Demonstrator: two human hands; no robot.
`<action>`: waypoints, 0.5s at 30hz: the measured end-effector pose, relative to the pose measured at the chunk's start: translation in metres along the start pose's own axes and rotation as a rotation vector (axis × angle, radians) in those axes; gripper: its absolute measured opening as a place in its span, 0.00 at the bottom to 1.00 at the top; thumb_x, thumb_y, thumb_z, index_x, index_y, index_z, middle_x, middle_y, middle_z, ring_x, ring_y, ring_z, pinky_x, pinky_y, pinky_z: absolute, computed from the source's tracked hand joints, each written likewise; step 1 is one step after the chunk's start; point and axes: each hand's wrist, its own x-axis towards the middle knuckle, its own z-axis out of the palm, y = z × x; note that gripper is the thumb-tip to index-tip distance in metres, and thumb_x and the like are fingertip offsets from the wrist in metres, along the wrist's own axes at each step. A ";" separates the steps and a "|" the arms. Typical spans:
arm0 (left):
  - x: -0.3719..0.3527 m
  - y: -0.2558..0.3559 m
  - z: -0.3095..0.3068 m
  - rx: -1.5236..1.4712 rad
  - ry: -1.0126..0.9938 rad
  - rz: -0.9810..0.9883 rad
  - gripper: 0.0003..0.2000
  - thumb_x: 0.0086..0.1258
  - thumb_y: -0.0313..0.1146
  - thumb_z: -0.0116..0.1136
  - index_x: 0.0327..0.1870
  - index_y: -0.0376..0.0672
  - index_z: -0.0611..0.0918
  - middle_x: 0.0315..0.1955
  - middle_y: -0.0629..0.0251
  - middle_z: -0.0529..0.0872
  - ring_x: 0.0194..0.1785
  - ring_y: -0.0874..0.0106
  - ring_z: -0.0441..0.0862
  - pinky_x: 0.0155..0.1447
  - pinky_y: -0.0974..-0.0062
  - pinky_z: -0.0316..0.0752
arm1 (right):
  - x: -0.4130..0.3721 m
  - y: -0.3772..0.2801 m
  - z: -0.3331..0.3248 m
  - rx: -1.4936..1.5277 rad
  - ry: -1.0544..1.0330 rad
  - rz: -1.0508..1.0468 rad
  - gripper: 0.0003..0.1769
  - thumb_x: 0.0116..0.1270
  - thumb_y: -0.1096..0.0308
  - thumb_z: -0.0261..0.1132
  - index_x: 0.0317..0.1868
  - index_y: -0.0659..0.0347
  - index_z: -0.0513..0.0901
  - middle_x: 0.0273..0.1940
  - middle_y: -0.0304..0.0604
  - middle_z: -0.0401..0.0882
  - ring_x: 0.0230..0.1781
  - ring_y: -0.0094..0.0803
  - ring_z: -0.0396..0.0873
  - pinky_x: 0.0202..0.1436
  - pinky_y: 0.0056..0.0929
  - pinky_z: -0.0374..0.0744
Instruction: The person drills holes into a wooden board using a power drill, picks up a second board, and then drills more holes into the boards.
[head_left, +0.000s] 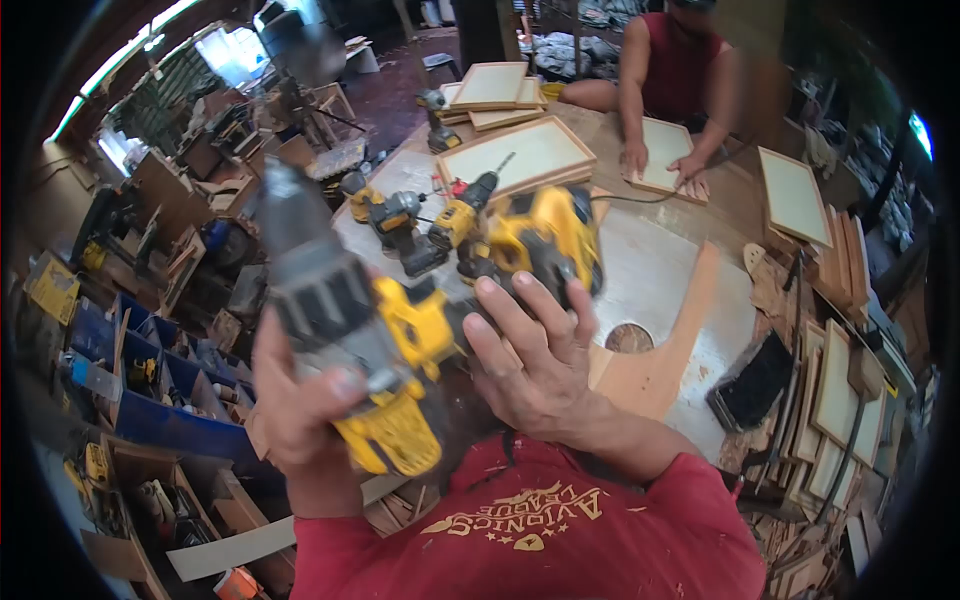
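A yellow-and-black cordless drill (pixel 405 430) is raised close to the camera, its dark chuck pointing up and to the left. My left hand (pixel 305 400) is closed around the drill's body behind the chuck, thumb across the grey housing. My right hand (pixel 540 370) presses its fingers against the handle and battery end (pixel 550 240); its thumb is hidden. Behind that end, a smaller yellow drill with a bit (pixel 465 215) and a yellow-and-black power driver (pixel 400 220) stand on the table.
Framed panels (pixel 530 155) are stacked across the table. Opposite, a person in a red sleeveless top rests both hands on another panel (pixel 655 150). A curved wooden piece (pixel 680 330) and a black box (pixel 752 380) are at right; blue bins (pixel 180 435) stand left.
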 end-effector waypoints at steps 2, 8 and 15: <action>-0.018 -0.013 0.011 -0.046 -0.188 -0.164 0.42 0.52 0.36 0.76 0.70 0.32 0.71 0.56 0.53 0.84 0.58 0.65 0.85 0.65 0.67 0.79 | -0.007 -0.001 -0.023 -0.073 -0.062 0.005 0.26 0.68 0.63 0.61 0.66 0.60 0.79 0.67 0.50 0.80 0.64 0.48 0.78 0.72 0.57 0.68; -0.060 -0.073 0.065 -0.088 -0.502 -0.344 0.47 0.63 0.30 0.73 0.79 0.31 0.55 0.65 0.51 0.76 0.67 0.65 0.78 0.72 0.64 0.72 | -0.083 0.011 -0.055 0.176 -0.092 0.287 0.30 0.66 0.72 0.62 0.69 0.73 0.75 0.65 0.59 0.80 0.52 0.51 0.85 0.52 0.44 0.83; -0.076 -0.129 0.084 -0.186 -0.767 -0.342 0.44 0.73 0.43 0.66 0.79 0.27 0.56 0.69 0.48 0.75 0.72 0.62 0.74 0.75 0.63 0.68 | -0.152 -0.001 -0.092 1.003 0.072 1.075 0.37 0.68 0.70 0.71 0.75 0.71 0.68 0.58 0.55 0.84 0.51 0.43 0.88 0.52 0.36 0.87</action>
